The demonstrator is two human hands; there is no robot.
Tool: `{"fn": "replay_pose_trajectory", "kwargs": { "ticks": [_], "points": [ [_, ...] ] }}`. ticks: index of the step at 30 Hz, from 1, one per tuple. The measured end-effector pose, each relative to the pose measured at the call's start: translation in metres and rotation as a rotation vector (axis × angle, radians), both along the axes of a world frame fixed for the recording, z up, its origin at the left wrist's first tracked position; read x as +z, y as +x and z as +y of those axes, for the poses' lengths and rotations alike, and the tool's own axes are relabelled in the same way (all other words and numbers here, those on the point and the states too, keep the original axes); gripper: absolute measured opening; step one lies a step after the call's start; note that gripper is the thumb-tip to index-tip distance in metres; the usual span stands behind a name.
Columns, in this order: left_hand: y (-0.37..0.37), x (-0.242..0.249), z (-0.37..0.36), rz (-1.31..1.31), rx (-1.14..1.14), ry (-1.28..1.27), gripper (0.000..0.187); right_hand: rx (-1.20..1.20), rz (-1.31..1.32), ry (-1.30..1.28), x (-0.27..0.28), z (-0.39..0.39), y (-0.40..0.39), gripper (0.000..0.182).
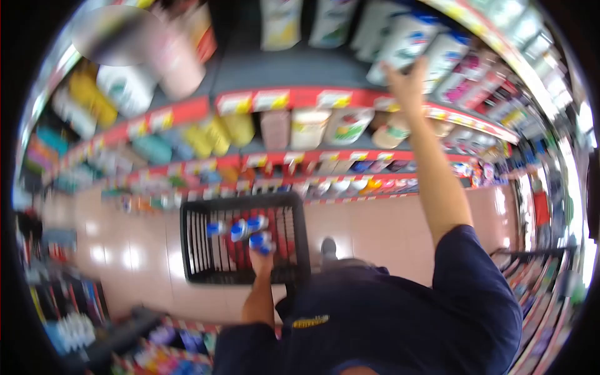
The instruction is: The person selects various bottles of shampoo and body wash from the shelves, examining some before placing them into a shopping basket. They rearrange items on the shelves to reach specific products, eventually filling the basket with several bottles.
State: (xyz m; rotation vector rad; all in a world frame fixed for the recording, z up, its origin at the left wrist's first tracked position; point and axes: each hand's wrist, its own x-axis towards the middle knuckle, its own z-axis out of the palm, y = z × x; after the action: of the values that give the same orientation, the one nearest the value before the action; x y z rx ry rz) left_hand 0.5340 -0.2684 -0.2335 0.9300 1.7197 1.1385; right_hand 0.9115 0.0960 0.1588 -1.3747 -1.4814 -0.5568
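A white shampoo bottle (409, 40) with a blue cap stands at the front of the upper shelf. My right hand (409, 84) is stretched up to it, thumb on one side and fingers on the other, gripping its lower part. Beside it stands a similar white bottle (445, 59). Lower down, my left hand (261, 262) reaches into a black shopping basket (190, 240) and closes around a blue-capped bottle (262, 242). Several more blue-capped bottles (239, 230) are in the basket near it. Motion blur hides the fine details of the fingers and labels.
Shelves with red price strips (300, 97) curve across the front, holding tubs (309, 128), yellow packs (237, 129) and bottles (280, 25). Below them is the shiny tiled floor (369, 225). More stocked shelving (544, 294) stands behind on the right.
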Motion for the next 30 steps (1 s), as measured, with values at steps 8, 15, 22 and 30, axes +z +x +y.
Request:
{"fn": "replay_pose_trajectory", "kwargs": {
  "ticks": [8,15,22,30],
  "points": [
    [0.009,-0.01,-0.006,0.424,0.179,-0.387,0.104,0.313,0.261,-0.225,0.032,-0.011,-0.013,0.053],
    [0.008,-0.012,0.015,0.392,0.244,-0.434,0.079,0.152,0.294,-0.283,0.032,-0.006,-0.008,0.069],
    [-0.006,0.008,0.012,0.36,0.062,-0.283,0.07,-0.087,-0.073,-0.212,0.0,0.051,0.052,0.084],
    [-0.005,0.003,0.001,0.418,-0.046,-0.469,0.119,0.328,0.38,-0.042,0.054,-0.064,-0.055,0.075]
  ]
}}
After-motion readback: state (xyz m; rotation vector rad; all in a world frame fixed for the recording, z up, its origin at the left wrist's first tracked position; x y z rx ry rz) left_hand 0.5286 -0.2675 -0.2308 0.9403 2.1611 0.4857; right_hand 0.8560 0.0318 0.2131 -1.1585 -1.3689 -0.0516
